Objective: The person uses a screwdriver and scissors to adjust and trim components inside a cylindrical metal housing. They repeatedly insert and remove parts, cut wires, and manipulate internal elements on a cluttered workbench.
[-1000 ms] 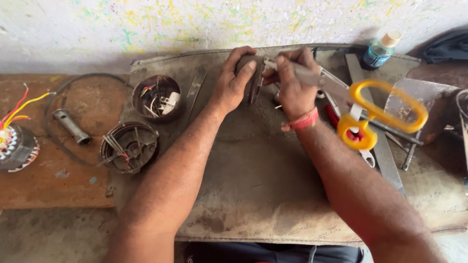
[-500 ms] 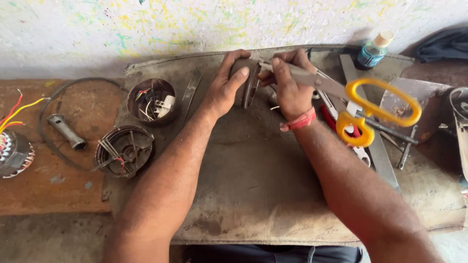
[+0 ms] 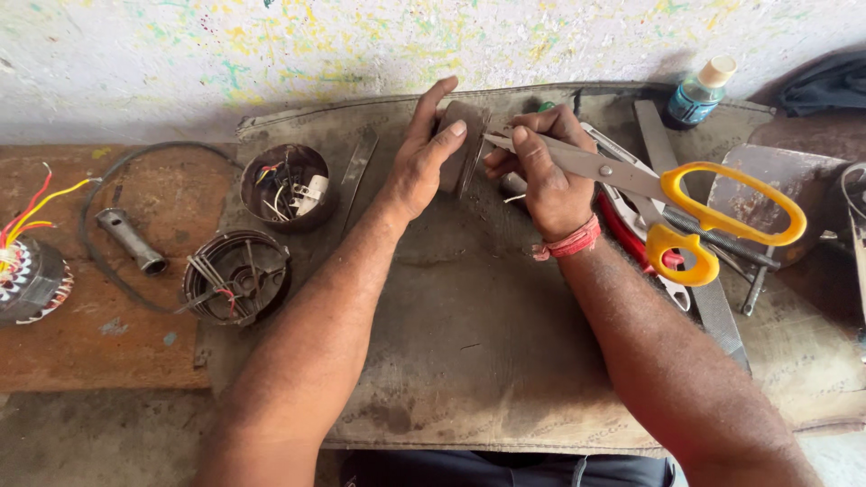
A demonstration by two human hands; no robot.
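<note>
With our left hand [image 3: 422,167] we steady a brown disc [image 3: 462,149] on edge, while our right hand's [image 3: 546,176] fingers pinch the scissors [image 3: 631,180], blades pointing left at it, handles right.

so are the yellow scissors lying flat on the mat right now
No, the right hand grips the yellow-handled scissors by the blades, raised above the mat.
</note>
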